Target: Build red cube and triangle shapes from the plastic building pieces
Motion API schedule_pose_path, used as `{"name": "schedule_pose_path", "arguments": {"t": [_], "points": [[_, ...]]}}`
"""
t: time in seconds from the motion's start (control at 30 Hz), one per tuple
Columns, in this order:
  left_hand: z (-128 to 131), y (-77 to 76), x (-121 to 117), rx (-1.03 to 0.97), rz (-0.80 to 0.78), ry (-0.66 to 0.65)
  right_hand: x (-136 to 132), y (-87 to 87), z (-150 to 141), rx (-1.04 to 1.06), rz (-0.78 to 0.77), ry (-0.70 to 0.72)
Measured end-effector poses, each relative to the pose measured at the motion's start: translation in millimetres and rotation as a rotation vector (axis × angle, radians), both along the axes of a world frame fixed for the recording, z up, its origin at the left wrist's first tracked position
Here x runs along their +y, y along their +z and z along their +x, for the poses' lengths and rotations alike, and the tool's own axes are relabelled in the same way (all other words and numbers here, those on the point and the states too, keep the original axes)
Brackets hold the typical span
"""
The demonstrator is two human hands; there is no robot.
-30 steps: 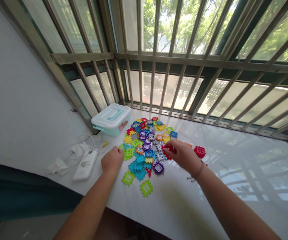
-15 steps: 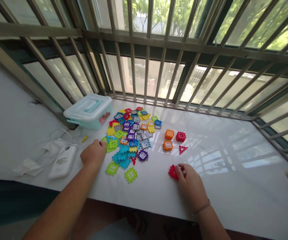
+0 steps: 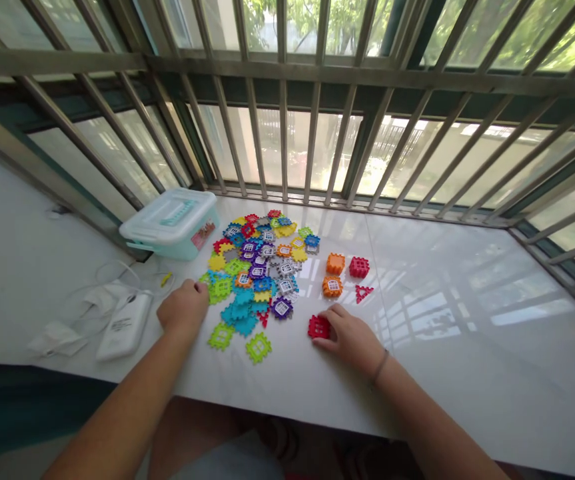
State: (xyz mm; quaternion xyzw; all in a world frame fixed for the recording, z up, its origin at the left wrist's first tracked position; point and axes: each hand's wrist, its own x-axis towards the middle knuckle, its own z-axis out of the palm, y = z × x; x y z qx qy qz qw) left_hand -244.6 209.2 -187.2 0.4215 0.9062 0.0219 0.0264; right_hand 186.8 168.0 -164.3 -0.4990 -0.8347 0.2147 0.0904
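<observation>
- My right hand [image 3: 350, 339] has a narrow grip, thumb and fingers on the red square piece [image 3: 318, 327], near the front edge of the tabletop [image 3: 457, 327].
- My left hand [image 3: 183, 308] is curled into a fist beside the pile's green pieces [image 3: 220, 289]; whether it touches them, I can't tell.
- The mixed pile [image 3: 260, 272] spreads between my hands and toward the back edge.
- Right of the pile sit two orange stacks [image 3: 332, 287], a red stack [image 3: 359, 267] and a red triangle [image 3: 364, 293].
- The lidded box [image 3: 170, 223] stands at the back left corner, the white power bank [image 3: 124, 325] nearer the front left.
</observation>
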Motion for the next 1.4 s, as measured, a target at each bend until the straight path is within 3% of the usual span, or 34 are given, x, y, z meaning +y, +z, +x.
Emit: {"name": "schedule_pose_path", "arguments": {"t": [0.27, 0.47, 1.17, 1.4], "points": [[0.4, -1.5, 0.3, 0.03, 0.004, 0.004, 12.1, -9.2, -2.4, 0.006, 0.068, 0.052], [0.4, -1.3, 0.2, 0.048, -0.007, 0.006, 9.6, -3.4, 5.3, 0.039, 0.03, 0.113], [1.4, -0.9, 0.9, 0.044, -0.006, 0.027, 11.2, -5.8, 5.5, 0.029, 0.056, 0.111], [1.3, -2.3, 0.3, 0.047, 0.016, 0.025, 7.4, -5.6, 1.8, -0.025, 0.092, 0.052]]}}
